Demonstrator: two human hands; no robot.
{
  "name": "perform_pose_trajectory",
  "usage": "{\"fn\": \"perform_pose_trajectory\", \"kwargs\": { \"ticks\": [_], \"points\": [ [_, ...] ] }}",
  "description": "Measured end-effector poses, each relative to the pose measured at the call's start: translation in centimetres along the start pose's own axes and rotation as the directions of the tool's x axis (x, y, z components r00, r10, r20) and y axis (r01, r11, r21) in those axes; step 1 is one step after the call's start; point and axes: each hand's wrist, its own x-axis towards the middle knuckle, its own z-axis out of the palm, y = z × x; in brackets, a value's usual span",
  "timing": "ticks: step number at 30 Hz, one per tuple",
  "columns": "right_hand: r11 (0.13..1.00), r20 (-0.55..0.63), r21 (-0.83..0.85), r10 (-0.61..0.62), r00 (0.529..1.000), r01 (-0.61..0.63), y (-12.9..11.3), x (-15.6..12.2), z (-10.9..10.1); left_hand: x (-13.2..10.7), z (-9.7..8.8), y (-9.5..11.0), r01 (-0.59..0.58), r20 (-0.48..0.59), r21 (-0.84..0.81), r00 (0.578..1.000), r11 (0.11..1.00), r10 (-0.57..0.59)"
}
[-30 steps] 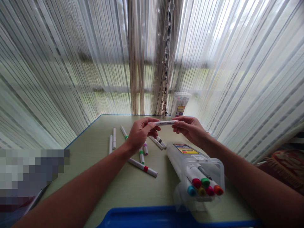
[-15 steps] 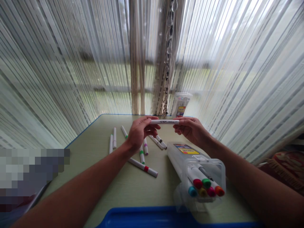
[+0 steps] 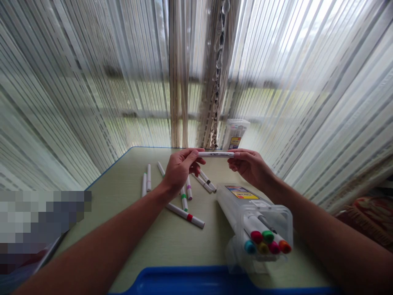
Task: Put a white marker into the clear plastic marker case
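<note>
Two plain markers: left of centre in the frame, white, side by side on the pale green desk; the left one shows a little green at its upper end
Green-banded markers: two can be made out near the middle, both partly covered by the left hand
Left hand: centre of the frame, thumb and fingers pinched on the left end of the held marker
Red-banded marker: one, slanting below the left hand, its left end behind the forearm
Purple-banded marker: one, just right of the left wrist
Dark-banded markers: two, lying close together right of the left hand's fingers
Loose count: eight visible on the desk, some only in part
Held marker: white, level above the desk, stretched between both hands; dark print along its barrel, too small to read
Rear case: clear, upright, behind the right hand; markers inside, too faint to count; yellow label with a red patch, wording unreadable
Right hand: right of centre, fingertips pinched on the held marker's right end
Lying case: clear, lower right, its open mouth towards the bottom of the frame; six coloured ends show, blue, red, yellow, green, pink and orange; yellow label on top, its writing upside down and not legible
</note>
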Motion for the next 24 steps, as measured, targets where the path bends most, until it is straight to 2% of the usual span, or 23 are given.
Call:
{"fn": "perform_pose_trajectory", "kwargs": {
  "ticks": [3, 10, 18, 24],
  "points": [
    [1.000, -0.002, 0.012, 0.003, 1.000, -0.003, -0.07, 0.02, 0.01, -0.01, -0.01, -0.01, 0.005, 0.023, -0.030, 1.000, 1.000, -0.005],
    [0.999, -0.007, -0.033, -0.005, 1.000, 0.004, -0.01, 0.01, 0.07, -0.14, 0.19, 0.06, 0.004, -0.027, 0.103, 1.000, 0.995, -0.002],
    [0.998, 0.042, -0.052, -0.026, 0.999, 0.028, 0.12, -0.13, 0.18, -0.01, 0.02, -0.48, -0.035, 0.004, 0.182, 0.999, 0.983, 0.035],
    [0.996, 0.049, -0.084, -0.029, 0.998, 0.033, 0.08, -0.21, 0.31, 0.00, 0.01, -0.76, -0.018, 0.033, 0.181, 0.999, 0.983, 0.013]
  ]
}}
